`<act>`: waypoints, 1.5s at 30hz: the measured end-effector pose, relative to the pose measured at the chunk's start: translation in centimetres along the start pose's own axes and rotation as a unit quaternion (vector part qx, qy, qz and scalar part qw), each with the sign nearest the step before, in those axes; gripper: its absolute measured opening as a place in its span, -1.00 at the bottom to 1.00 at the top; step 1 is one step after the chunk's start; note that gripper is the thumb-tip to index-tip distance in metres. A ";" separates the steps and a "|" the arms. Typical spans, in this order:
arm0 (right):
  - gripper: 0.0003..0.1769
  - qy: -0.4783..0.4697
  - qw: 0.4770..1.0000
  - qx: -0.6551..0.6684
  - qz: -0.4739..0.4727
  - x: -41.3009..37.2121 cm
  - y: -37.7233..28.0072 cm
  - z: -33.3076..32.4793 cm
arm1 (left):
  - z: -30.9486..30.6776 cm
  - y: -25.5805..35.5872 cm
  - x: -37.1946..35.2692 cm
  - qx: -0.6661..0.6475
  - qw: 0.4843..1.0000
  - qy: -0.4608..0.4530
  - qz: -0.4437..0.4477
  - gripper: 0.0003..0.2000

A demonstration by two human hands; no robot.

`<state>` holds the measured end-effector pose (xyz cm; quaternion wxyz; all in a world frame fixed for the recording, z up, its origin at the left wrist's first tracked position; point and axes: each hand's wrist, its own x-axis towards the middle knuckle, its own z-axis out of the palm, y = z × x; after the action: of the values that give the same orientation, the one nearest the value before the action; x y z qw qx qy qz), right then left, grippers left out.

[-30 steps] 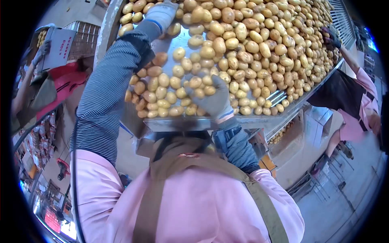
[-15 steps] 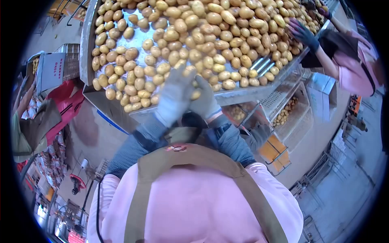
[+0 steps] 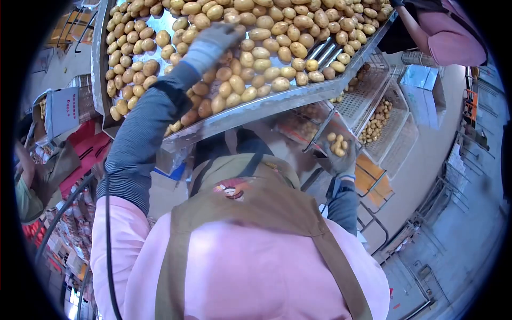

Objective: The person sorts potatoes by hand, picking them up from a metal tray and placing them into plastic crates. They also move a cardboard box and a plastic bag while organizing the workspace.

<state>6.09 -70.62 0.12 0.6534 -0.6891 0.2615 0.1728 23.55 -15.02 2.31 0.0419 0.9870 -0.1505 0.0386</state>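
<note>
My left hand (image 3: 213, 44), in a pale grey glove, reaches over the metal sorting table (image 3: 256, 104). Its fingers are stretched out flat on the potatoes (image 3: 264, 34) spread there, without gripping one that I can see. Low on the right, beyond the table's edge, my right hand (image 3: 344, 162) is gloved too and cups several small potatoes (image 3: 337, 144) in its palm. Beside that hand are a metal frame and a crate with potatoes in it.
Slots (image 3: 324, 52) open in the table near its right edge. Plastic crates (image 3: 380, 124) holding potatoes stand below on the right, beside a white box (image 3: 421, 88). A co-worker's arm (image 3: 418, 33) is at upper right. Another cardboard box (image 3: 64, 109) stands left.
My hands were together at the table's edge. The left has moved up and left over the potatoes; the right has gone down and right, now holding several potatoes. The view has shifted too.
</note>
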 end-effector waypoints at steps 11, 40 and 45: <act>-0.61 -0.199 0.953 -0.157 -0.165 -7.3 -9.7 18.8 | -5.9 19.3 -9.5 -0.381 0.919 0.042 0.095 -0.61; -0.49 -0.371 0.923 -0.090 -0.038 -2.7 -12.7 41.1 | -9.2 4.0 -15.7 -0.409 0.880 0.177 -0.166 -0.54; -0.50 -0.466 0.885 0.007 -0.007 -3.9 -13.1 29.1 | -2.1 -0.6 -14.9 -0.180 0.933 0.020 -0.312 -0.64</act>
<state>13.66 -41.12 10.49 0.7060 -0.5266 -0.0765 0.4673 9.38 -9.86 3.01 0.2323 0.9591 0.1613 0.0156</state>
